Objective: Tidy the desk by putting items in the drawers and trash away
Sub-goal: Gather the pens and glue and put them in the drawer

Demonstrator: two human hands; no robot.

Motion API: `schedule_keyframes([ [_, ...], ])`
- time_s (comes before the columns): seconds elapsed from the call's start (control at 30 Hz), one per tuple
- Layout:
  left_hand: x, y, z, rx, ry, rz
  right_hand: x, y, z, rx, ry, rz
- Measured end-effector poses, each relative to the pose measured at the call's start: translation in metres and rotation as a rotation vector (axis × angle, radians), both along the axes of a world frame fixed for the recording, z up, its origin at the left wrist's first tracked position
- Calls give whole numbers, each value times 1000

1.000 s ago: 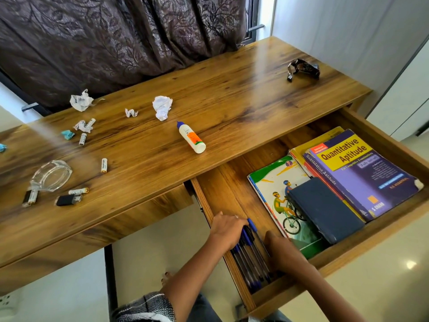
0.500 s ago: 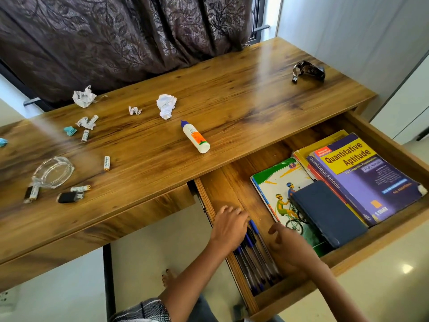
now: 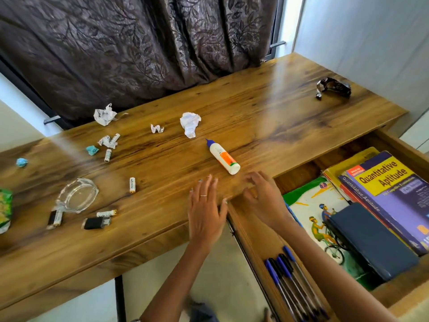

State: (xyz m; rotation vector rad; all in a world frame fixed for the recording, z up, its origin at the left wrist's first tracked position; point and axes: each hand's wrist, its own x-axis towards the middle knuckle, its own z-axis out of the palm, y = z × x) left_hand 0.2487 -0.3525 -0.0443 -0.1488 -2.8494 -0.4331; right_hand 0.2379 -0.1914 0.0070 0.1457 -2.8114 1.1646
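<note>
A white glue bottle (image 3: 223,157) with a blue cap lies on the wooden desk (image 3: 267,117), just beyond my hands. My left hand (image 3: 206,212) hovers open over the desk's front edge, fingers spread, holding nothing. My right hand (image 3: 264,201) is beside it, fingers loosely bent toward the bottle, empty. The open drawer (image 3: 246,231) at right holds several blue pens (image 3: 292,282) near its front left, plus books (image 3: 390,194) and a dark blue notebook (image 3: 371,242). Crumpled paper (image 3: 190,124) and batteries (image 3: 132,185) are scattered on the desk.
A glass ashtray (image 3: 76,195), a black lighter (image 3: 96,223), more paper scraps (image 3: 104,115) and blue bits (image 3: 92,150) lie at left. A dark crumpled wrapper (image 3: 333,87) sits far right. A green packet (image 3: 4,205) is at the left edge. A curtain hangs behind.
Both hands have left the pens in the drawer and moved up and forward to the desk's front edge, near the glue bottle. The pens stay in the drawer.
</note>
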Motion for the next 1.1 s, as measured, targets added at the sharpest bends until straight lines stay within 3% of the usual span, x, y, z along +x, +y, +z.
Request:
schedule_keyframes([
  [0.2,-2,-57,-21,-85,-99,44,-70,-45,-6,245,-68,-128],
  [0.3,-3,-57,-21,-81,-102,38,-96,-54,-16,347,-168,-116],
  [0.43,-2,-57,-21,-94,-101,47,-106,-53,-25,529,-136,-90],
  [0.7,2,-47,-21,-85,-96,107,-53,8,-27,270,-213,-95],
  [0.9,16,-13,-22,25,-101,225,41,82,-35,48,-487,-151],
  [1.1,49,49,-22,123,-196,209,112,139,-66,199,-712,-125],
])
